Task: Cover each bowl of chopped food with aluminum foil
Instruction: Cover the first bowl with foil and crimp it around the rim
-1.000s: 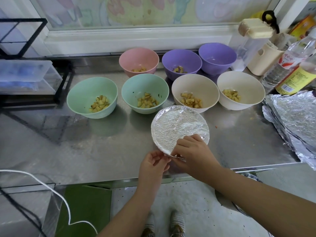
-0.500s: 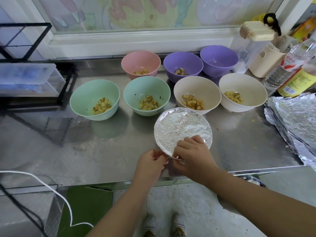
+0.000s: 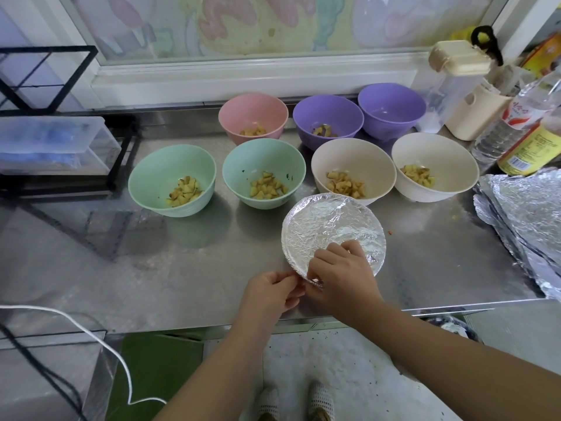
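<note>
Stainless steel worktop fills the middle of the frame, running back to a white window sill along the top. Near its front edge, just right of centre, stands the foil-wrapped round bowl, its crinkled silver cover pulled flat across the mouth and folded down over the rim. Both hands meet at the bowl's near-left rim: the left hand has its fingers curled and pinches the folded foil edge from the left, while the right hand lies over the top of the cover, fingers bent, gripping the same stretch of edge just beside the left hand's fingertips. Behind the wrapped bowl sits a row of four uncovered bowls, from left to right a mint green bowl, a second mint green bowl, a cream bowl almost touching the foil cover, and a white bowl. Further back stand a pink bowl, a purple bowl and a second purple bowl. Pale yellow chopped pieces lie in the front four, the pink one and the first purple one. At the right edge lies a stack of loose aluminium foil sheets, with plastic bottles behind it. At upper left a black wire rack holds a clear plastic box, and a white cable loops at lower left
</note>
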Action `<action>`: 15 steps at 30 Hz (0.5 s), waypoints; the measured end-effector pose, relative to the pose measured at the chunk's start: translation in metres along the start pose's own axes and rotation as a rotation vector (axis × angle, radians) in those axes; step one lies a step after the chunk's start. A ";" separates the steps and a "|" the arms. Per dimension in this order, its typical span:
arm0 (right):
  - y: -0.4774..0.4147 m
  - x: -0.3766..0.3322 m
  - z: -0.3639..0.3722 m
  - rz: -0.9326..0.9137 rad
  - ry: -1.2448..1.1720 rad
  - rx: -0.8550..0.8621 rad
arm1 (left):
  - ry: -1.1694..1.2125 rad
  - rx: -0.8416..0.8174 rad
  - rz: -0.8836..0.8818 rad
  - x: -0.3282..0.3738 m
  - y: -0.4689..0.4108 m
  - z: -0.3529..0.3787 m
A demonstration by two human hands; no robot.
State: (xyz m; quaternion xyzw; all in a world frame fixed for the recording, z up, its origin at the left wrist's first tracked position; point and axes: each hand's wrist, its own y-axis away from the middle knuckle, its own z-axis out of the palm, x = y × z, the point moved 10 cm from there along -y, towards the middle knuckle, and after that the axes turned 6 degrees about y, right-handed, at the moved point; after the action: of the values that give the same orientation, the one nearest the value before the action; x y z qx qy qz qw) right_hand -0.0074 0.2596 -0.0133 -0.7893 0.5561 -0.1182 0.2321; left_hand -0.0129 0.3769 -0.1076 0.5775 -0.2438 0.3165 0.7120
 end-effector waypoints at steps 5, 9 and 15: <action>-0.002 0.001 -0.005 -0.046 -0.029 -0.077 | 0.094 0.051 0.052 0.007 0.012 -0.001; 0.010 0.011 -0.020 -0.158 -0.132 -0.222 | -0.297 0.219 0.478 0.036 0.036 -0.010; 0.031 0.025 -0.018 -0.231 -0.073 -0.269 | -0.975 0.009 1.001 0.045 0.055 0.041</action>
State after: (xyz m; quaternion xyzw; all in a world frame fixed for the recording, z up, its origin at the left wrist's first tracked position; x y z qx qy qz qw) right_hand -0.0321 0.2231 -0.0150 -0.8756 0.4638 -0.0398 0.1292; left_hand -0.0218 0.3516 -0.0295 0.4748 -0.7710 0.3121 0.2875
